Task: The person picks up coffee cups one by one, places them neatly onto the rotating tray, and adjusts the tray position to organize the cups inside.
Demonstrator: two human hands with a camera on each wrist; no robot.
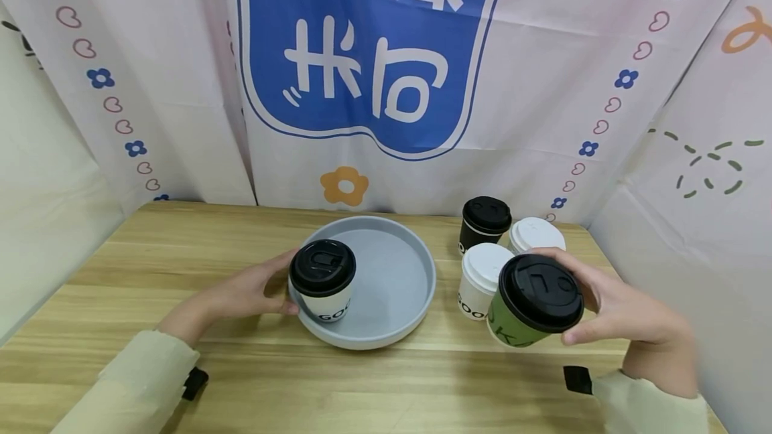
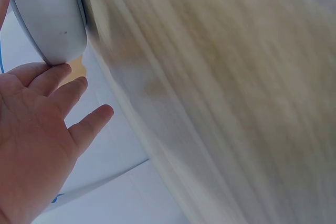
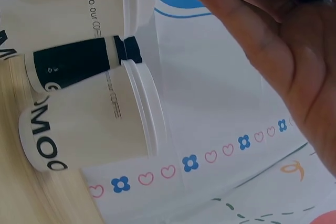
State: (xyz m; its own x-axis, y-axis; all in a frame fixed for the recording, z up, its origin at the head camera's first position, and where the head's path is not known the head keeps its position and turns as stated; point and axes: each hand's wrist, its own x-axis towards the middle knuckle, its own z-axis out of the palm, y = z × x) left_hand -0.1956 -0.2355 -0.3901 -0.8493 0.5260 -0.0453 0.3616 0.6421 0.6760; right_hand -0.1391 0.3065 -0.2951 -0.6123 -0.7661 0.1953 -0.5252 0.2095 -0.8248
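Note:
My left hand (image 1: 268,288) is at the left side of a round grey tray (image 1: 398,286), its fingers spread and fairly straight. In the left wrist view, fingertips (image 2: 62,70) lie against the tray's outer wall (image 2: 50,19). Inside the tray, by that hand, stands a white paper cup with a black lid (image 1: 322,268). My right hand (image 1: 621,300) grips a green paper cup with a black lid (image 1: 539,293), thumb in front and fingers behind. The green cup leans slightly and overlaps a white-lidded white cup (image 1: 482,280) in the head view.
Behind the green cup are a black cup with a black lid (image 1: 484,223) and another white-lidded cup (image 1: 535,234). A wooden table (image 1: 362,387) bears everything. Printed white cloth (image 1: 543,86) hangs along the table's back edge, and pale cloth sides close off left and right.

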